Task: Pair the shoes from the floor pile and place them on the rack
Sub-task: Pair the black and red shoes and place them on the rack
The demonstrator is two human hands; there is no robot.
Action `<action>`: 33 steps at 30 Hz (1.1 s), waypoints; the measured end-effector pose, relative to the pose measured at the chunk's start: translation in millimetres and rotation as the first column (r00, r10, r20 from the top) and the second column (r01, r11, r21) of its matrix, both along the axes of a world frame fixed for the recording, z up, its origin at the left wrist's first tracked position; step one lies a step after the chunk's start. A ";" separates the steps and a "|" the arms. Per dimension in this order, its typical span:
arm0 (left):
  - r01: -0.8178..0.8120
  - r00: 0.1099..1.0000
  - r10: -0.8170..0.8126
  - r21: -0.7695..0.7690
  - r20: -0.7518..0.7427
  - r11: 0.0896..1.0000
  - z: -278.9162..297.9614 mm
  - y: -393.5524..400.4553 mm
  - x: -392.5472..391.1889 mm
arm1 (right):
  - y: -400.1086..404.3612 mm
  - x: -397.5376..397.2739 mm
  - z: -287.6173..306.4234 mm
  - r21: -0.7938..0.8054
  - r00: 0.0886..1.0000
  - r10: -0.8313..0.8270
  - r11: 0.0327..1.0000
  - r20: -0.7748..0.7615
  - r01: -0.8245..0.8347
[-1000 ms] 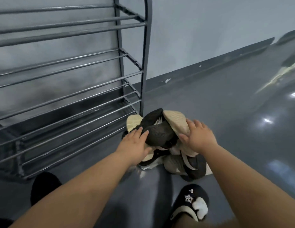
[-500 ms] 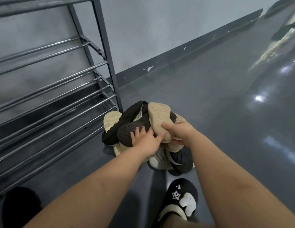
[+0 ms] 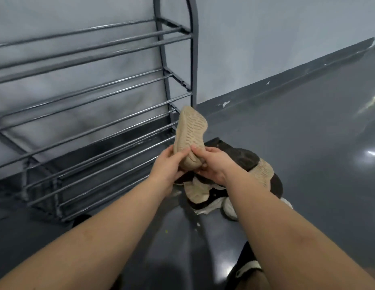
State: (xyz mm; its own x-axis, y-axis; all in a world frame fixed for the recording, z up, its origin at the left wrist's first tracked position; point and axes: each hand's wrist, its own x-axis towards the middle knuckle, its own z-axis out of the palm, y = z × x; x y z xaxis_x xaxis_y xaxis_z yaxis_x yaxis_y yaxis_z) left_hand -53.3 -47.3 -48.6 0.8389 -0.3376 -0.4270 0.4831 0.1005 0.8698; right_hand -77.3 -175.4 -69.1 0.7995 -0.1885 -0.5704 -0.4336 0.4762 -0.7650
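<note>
**Mia:** Up above the floor pile, look! Both hands have the tan shoe with the bumpy sole (image 3: 189, 136) now. A moment ago it was lying on top of the heap.

**Ben:** Who holds what?

**Mia:** The left hand (image 3: 168, 164) curls round the heel end from one side, and the right hand (image 3: 211, 165) pinches it from the other side. The sole faces us and the toe points up, close by the grey metal shoe rack (image 3: 94, 114).

**Ben:** So one shoe is out. Is that a pair?

**Mia:** Not yet. I think its match is still down in the pile of dark and tan shoes (image 3: 241, 176) on the shiny grey floor (image 3: 297, 132). I can see another tan sole (image 3: 264, 171) there, just by the right wrist.

**Ben:** Is anything on the rack?

**Mia:** No shoes on the bars I can see. So the job has only just started.
</note>
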 end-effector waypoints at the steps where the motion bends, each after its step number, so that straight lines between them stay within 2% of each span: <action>1: -0.011 1.000 0.011 0.003 0.006 1.000 1.5 20.4 1.0 | 19.7 2.7 1.2 -0.003 0.999 0.034 0.999 -0.001 -0.034; 6: -0.089 0.991 0.076 0.118 0.107 0.989 1.6 118.0 -6.2 | 107.9 13.2 2.6 0.061 0.992 0.125 0.990 -0.021 -0.124; 8: -0.074 0.982 0.050 0.129 0.181 0.989 -2.0 146.8 -17.8 | 133.1 11.6 2.6 0.032 0.979 0.199 0.980 -0.051 -0.198; 11: -0.069 0.942 -0.040 0.310 0.332 0.948 -14.6 178.4 -35.3 | 168.7 4.6 -2.7 -0.006 0.948 0.300 0.953 -0.108 -0.303; 15: -0.096 0.929 -0.046 0.360 0.368 0.928 -32.7 216.8 -41.8 | 202.7 4.1 -7.9 0.006 0.924 0.367 0.930 -0.108 -0.368; 17: -0.174 0.954 0.080 0.316 0.287 0.933 -36.4 229.0 -38.7 | 212.9 4.9 -8.7 0.039 0.912 0.398 0.917 -0.101 -0.397; 19: -0.182 0.982 0.187 0.231 -0.001 0.956 -32.4 231.4 -34.1 | 221.2 4.3 -10.7 0.101 0.897 0.431 0.901 -0.101 -0.422; 21: -0.129 0.951 0.154 0.111 -0.266 0.985 -28.7 234.6 -33.5 | 228.1 4.2 -14.7 0.112 0.873 0.475 0.879 -0.112 -0.464; 22: -0.131 0.935 0.132 0.028 -0.330 0.991 -29.0 235.4 -34.5 | 228.8 3.8 -17.8 0.074 0.857 0.500 0.866 -0.128 -0.495; 24: -0.214 0.929 0.183 -0.066 -0.321 0.975 -43.1 238.0 -32.9 | 226.2 2.8 -22.7 -0.027 0.844 0.513 0.852 -0.154 -0.523; 27: -0.304 0.938 0.285 -0.072 -0.196 0.950 -57.6 233.3 -31.1 | 220.0 3.6 -31.7 0.006 0.885 0.460 0.887 -0.076 -0.461; 30: -0.337 0.925 0.305 -0.120 -0.228 0.934 -67.8 230.2 -28.1 | 223.0 4.7 -41.7 0.072 0.905 0.413 0.910 -0.104 -0.407; 33: -0.332 0.911 0.288 -0.112 -0.296 0.937 -77.5 234.6 -28.5 | 221.2 1.0 -53.7 -0.069 0.875 0.431 0.888 -0.223 -0.455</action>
State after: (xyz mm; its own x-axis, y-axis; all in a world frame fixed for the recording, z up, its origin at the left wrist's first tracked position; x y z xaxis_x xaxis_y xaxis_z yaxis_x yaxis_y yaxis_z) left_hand -81.8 187.3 -126.0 0.7718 -0.1601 -0.6154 0.6195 0.4072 0.6711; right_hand -76.3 45.8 -122.8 0.6890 0.0848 -0.7198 -0.7243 0.1128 -0.6801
